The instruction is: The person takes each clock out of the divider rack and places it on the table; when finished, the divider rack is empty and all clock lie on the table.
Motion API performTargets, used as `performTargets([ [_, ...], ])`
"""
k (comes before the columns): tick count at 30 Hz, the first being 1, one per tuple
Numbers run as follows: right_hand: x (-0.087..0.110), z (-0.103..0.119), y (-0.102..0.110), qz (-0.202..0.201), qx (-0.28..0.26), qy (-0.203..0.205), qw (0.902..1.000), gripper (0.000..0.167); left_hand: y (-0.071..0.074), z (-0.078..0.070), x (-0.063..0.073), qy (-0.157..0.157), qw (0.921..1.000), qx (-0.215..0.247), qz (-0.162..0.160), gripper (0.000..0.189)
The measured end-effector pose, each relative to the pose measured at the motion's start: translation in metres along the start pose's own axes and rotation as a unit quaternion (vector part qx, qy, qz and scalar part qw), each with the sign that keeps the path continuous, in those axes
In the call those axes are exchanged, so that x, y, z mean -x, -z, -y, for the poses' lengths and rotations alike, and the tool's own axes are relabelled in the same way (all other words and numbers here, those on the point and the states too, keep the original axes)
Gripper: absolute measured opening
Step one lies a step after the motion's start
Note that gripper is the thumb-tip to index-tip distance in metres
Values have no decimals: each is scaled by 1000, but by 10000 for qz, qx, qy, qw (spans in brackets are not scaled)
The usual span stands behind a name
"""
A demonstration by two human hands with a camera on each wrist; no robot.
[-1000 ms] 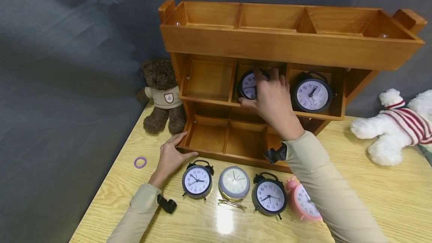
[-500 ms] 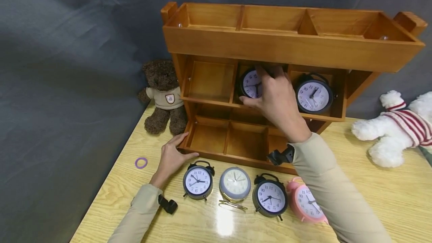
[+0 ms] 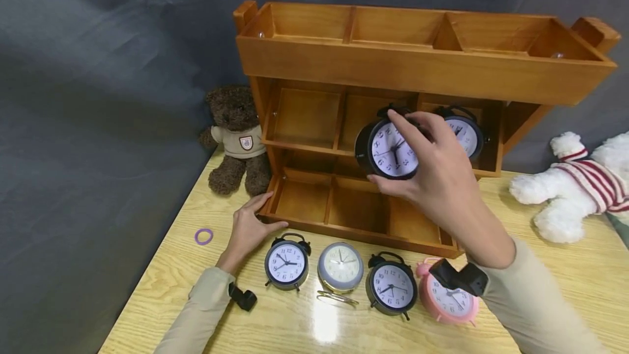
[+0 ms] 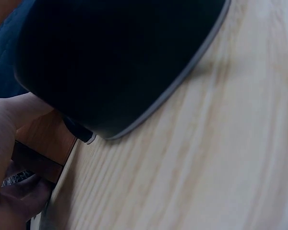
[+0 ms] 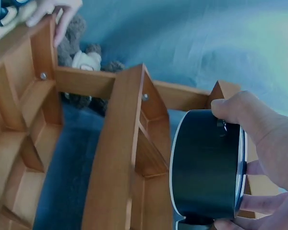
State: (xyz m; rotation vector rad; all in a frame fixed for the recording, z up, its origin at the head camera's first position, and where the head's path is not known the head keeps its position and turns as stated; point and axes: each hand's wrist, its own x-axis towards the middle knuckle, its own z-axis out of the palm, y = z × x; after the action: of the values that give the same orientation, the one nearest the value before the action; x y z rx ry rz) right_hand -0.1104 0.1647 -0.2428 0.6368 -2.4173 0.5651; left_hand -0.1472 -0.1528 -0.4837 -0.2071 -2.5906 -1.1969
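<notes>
My right hand [image 3: 444, 179] grips a black alarm clock [image 3: 391, 149] by its rim, thumb below and fingers above, in front of the middle tier of a wooden shelf [image 3: 422, 72]. The right wrist view shows the black side of this alarm clock [image 5: 204, 163] between thumb and fingers. Another black alarm clock [image 3: 464, 136] stands in the tier's right compartment, partly hidden by my right hand. At the shelf's lower left corner, my left hand [image 3: 248, 231] rests with thumb along the front and fingers at the side.
On the table before the shelf stand a black clock [image 3: 286, 263], a grey clock [image 3: 340, 267], another black clock [image 3: 392, 287] and a pink clock [image 3: 448, 298]. A brown teddy bear [image 3: 238, 141], a purple ring [image 3: 203, 236] and a white plush toy [image 3: 572, 190] flank the shelf.
My right hand has drawn the black alarm clock out of the middle tier's centre compartment, toward me and to the right. The left hand stays at the shelf's corner.
</notes>
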Motion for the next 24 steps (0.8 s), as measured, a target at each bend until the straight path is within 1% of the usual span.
performTargets([
  [3, 17, -1, 9, -31, -118, 218, 9997, 86, -1, -1, 0, 16, 10000, 25, 41, 81],
  [6, 36, 0, 17, -24, -207, 333, 9992, 84, -1, -1, 0, 42, 10000, 24, 26, 81],
  [14, 80, -5, 33, -5, -106, 432, 9990, 82, 0, 0, 0, -31, 10000, 14, -17, 81],
  [18, 102, -12, 39, 141, -152, 369, 9991, 81, 0, 0, 0, -42, 10000, 1, -29, 81],
  [20, 113, -16, 43, 275, -185, 264, 9991, 80, 1, -1, -1, -41, 10000, 12, -29, 81],
  [24, 139, -29, 53, 658, 108, -185, 9976, 84, 1, -1, 0, 28, 10000, 2, -5, 81],
])
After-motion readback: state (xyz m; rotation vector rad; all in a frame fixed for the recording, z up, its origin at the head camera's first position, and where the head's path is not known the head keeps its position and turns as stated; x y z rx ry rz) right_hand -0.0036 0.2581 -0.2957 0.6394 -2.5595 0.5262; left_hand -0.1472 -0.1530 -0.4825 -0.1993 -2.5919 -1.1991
